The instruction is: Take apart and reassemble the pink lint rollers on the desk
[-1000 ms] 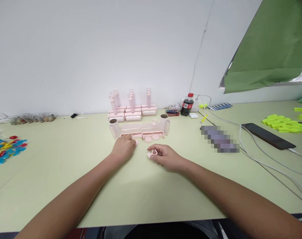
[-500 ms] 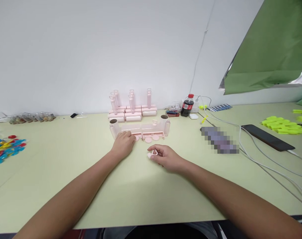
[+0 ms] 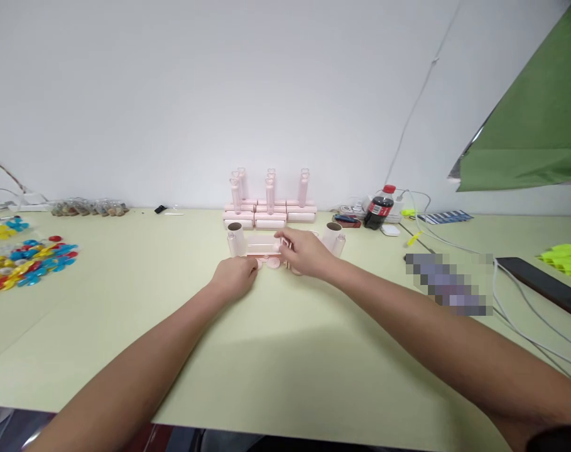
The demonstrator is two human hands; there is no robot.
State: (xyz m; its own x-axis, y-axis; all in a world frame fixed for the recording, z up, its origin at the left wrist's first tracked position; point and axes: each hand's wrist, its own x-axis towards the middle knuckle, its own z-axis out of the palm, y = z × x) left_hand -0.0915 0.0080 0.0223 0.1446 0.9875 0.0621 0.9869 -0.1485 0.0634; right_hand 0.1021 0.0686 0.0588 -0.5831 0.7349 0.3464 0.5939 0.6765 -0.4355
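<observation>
pink piece [image 3: 276, 248] is in right hand [image 3: 308, 252], pink disc [image 3: 260, 265] beside left hand [image 3: 233, 277].

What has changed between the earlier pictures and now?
The right hand moved forward, to the pink parts, seemingly with its small pale piece. I see nothing let go. The left hand stays near them; the cola stands as before.

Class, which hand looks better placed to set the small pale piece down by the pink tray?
Probably the right hand: its fingers hold the small pale piece near the pink tray, while the left hand rests on the table.
</observation>
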